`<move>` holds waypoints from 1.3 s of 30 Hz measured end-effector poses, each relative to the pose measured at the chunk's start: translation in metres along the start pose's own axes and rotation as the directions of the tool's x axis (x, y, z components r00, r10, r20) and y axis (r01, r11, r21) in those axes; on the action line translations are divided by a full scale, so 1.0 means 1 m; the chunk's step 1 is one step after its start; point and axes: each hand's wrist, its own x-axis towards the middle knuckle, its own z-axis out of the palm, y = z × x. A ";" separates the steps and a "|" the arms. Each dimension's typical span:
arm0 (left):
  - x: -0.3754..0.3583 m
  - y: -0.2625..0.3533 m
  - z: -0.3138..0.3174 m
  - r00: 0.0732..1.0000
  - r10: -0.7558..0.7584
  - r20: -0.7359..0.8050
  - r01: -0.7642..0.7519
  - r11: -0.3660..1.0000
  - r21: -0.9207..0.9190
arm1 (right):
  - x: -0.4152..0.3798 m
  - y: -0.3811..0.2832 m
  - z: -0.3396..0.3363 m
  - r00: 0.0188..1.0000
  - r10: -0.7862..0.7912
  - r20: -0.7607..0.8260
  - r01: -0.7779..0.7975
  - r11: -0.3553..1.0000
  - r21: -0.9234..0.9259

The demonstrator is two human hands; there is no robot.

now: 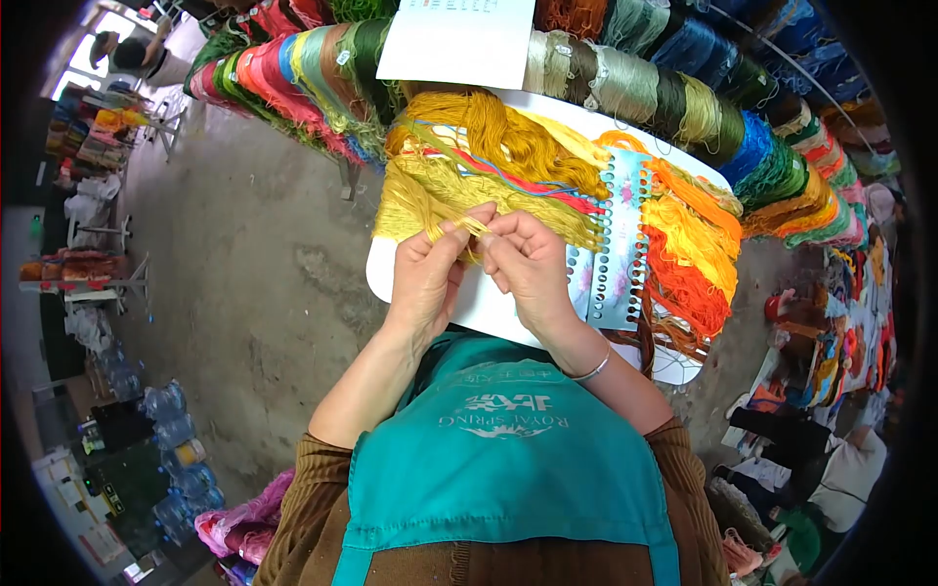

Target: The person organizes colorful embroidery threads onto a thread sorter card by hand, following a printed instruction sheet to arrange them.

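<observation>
Both of my hands meet over the near edge of a white board [379, 272]. Between the fingertips of my left hand [430, 269] is a strand of yellow-green thread [422, 207], which runs up to the left into a larger skein. My right hand [528, 262] pinches the same thread just beside it. Olive and golden skeins [528, 146] lie behind my hands, with red and blue strands among them. To the right are floral punched cards [618, 234] with holes along their edges, and orange and red skeins [689, 278] looped at them.
Racks of coloured skeins [625, 83] run across the back. A white sheet [454, 44] lies at the top centre. Water bottles [181, 439] stand at the lower left. One person [147, 54] is at the far upper left, another [845, 479] at the lower right.
</observation>
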 end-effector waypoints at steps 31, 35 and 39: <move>-0.008 -0.013 -0.017 0.985 0.172 -0.030 -0.161 0.962 0.222 | 0.000 0.004 0.001 0.997 0.064 -0.050 -0.054 0.982 0.179; -0.008 -0.004 -0.015 0.996 0.088 -0.010 -0.088 0.995 0.044 | 0.005 0.001 -0.010 0.958 0.273 0.093 -0.273 0.756 0.594; -0.005 -0.005 -0.022 0.999 0.032 0.001 -0.032 0.998 -0.048 | 0.007 0.000 -0.011 0.937 0.286 0.202 -0.346 0.848 0.402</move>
